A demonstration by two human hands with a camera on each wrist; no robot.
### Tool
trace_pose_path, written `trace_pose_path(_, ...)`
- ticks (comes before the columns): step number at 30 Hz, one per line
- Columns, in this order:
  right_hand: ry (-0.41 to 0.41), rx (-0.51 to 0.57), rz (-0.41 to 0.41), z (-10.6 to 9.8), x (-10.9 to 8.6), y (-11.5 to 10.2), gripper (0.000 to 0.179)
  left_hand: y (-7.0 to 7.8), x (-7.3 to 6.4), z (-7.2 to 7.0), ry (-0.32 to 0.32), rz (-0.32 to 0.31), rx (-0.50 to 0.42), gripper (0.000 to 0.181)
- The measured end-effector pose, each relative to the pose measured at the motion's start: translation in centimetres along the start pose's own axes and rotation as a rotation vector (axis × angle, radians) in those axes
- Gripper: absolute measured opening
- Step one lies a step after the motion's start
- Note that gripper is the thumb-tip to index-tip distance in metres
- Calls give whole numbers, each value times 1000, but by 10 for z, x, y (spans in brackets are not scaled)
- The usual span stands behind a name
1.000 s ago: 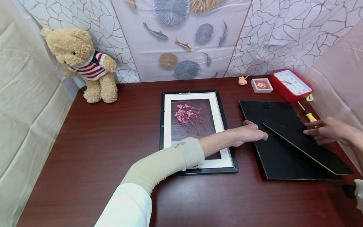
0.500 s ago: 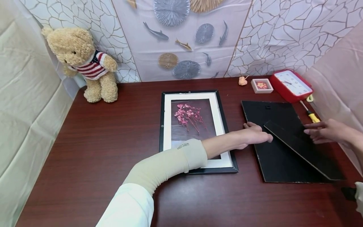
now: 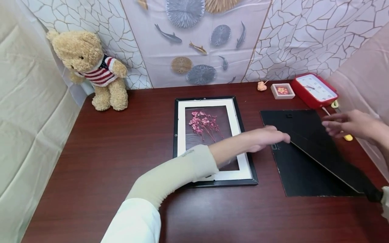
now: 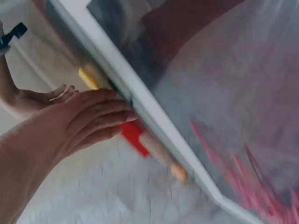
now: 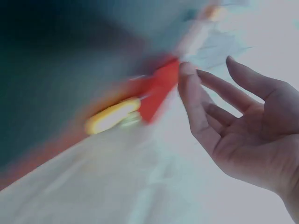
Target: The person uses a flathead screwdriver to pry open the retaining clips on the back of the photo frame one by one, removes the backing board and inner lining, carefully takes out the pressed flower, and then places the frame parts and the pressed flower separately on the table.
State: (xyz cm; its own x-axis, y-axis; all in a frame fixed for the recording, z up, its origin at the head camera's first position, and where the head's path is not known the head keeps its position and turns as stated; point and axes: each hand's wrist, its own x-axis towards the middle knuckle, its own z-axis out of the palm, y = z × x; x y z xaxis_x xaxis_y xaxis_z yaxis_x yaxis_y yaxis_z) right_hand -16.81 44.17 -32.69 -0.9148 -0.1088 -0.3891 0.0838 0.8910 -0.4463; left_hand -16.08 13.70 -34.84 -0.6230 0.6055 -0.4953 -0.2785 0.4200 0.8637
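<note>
Since the earlier head view, the right hand (image 3: 353,125) has risen in the picture and the left hand (image 3: 268,137) has shifted slightly up and leftward. We see the black board (image 3: 291,172) lying on the counter (image 3: 76,182) at right of the view, its hinged-looking stand leg (image 3: 331,155) slanting across it. The left grip is relaxed, fingers nearly straight; its tips cover the leg's upper end, and we cannot tell whether they touch. The right grip is loosely spread and holds nothing. We judge the step in hand to be positioning the board; the next move would call for fingers under its edges, with the leg kept flat. Beside it, at centre, lies the picture frame (image 3: 234,183) with pink flowers (image 3: 200,122). Farther out, we note a yellow-handled screwdriver (image 3: 348,137), partly hidden by the right hand, and a red clock (image 3: 316,88) at upper right.
</note>
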Motion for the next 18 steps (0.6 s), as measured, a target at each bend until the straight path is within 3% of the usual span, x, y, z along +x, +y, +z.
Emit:
trace_pose_path(2, 74, -72, -48, -2, -4, -31, 48, 4, -15, -19, 9, 48, 38, 72)
trace_pose_path(5, 186, -112, -147, 4, -11, -78, 48, 7, -45, -58, 55, 187, 226, 77)
trace_pose_path(7, 262, -129, -235, 14, -16, -107, 43, 3, -67, -86, 140, 277, 408, 77)
trace_pose_path(9, 325, -121, -344, 28, -19, -130, 36, -7, -86, -113, 283, 334, 622, 76)
trace_pose_path(11, 371, -120, -455, 43, -20, -150, 34, -20, -101, -138, 428, 316, 771, 79)
trace_pose_path(13, 394, -133, -542, 58, -18, -167, 34, -37, -111, -159, 518, 260, 841, 83)
trace_pose_path(15, 373, -135, -588, 72, -14, -182, 35, -54, -117, -177, 540, 187, 849, 86)
trace_pose_path(18, 291, -135, -594, 93, -6, -200, 37, -79, -120, -199, 482, 87, 828, 95)
